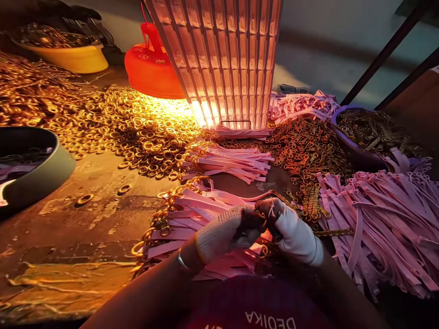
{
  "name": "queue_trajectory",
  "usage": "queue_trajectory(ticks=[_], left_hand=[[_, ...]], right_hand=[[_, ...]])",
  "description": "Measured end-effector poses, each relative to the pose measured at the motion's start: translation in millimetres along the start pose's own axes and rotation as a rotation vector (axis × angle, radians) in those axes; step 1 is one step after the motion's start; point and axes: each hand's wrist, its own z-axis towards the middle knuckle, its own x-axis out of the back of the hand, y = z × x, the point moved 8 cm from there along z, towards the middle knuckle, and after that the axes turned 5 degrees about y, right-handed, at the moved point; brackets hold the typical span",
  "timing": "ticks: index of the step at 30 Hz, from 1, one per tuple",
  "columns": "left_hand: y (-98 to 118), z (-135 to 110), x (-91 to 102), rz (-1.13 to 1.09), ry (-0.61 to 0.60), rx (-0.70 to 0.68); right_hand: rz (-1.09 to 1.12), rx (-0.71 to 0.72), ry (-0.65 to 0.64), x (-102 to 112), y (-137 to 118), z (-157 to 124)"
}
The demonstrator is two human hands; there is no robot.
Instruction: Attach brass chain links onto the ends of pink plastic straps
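Rings (137, 128) lie heaped on the worktop (85, 219) behind-left of the fingers (260, 219); strap bundles (384, 219) lie right, a bowl (37, 169) far left.

Both gloved hands, left hand (221, 233) and right hand (295, 233), pinch a pink strap (240, 197).

Wore knitted white cloth gloves, palms dark and worn, on left hand (222, 233) and right hand (295, 230). Pinched smooth matt pink plastic strips (202, 210). Glinted: glossy brass-coloured metal rings (144, 132). Lay rough, stained, scuffed: bench (68, 228).
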Motion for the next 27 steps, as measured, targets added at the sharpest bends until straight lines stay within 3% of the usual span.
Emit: queue_trajectory(ticks=[3, 6, 9, 12, 15, 17, 19, 23, 27], left_hand=[[-6.0, 2.2, 1.1, 0.079, -0.011, 0.058], [15.7, 0.4, 14.7, 0.33, 0.162, -0.178], [29.1, -5.3, 9.9, 0.541, 0.151, -0.308], [23.9, -6.8, 0.5, 0.414, 0.05, -0.231], [15.8, -2.4, 2.5, 0.13, 0.09, -0.121], [14.3, 8.0, 6.2, 0.086, 0.115, -0.083], [23.8, 27.7, 11.5, 0.258, 0.129, -0.126], [73.9, 86.7, 17.1, 1.196, 0.287, -0.498], [83.9, 148.8, 17.0, 1.49, 0.3, -0.536]], right_hand=[[-0.215, -0.087, -0.036, -4.1, 9.5, -3.1], [-0.482, -0.13, -0.088, -4.0, 16.8, -6.5], [-0.552, -0.093, -0.155, -8.5, 14.4, -6.0], [-0.506, -0.091, -0.099, -13.0, 7.4, -4.2], [-0.517, -0.151, 0.096, -11.9, 5.1, -7.1], [-0.505, -0.207, 0.166, -12.4, 11.9, -11.5], [-0.46, -0.278, 0.206, -9.2, 26.1, -15.6], [-0.231, -0.429, 0.341, 8.0, 57.6, -23.2], [-0.048, -0.493, 0.333, 6.6, 69.0, -27.9]])
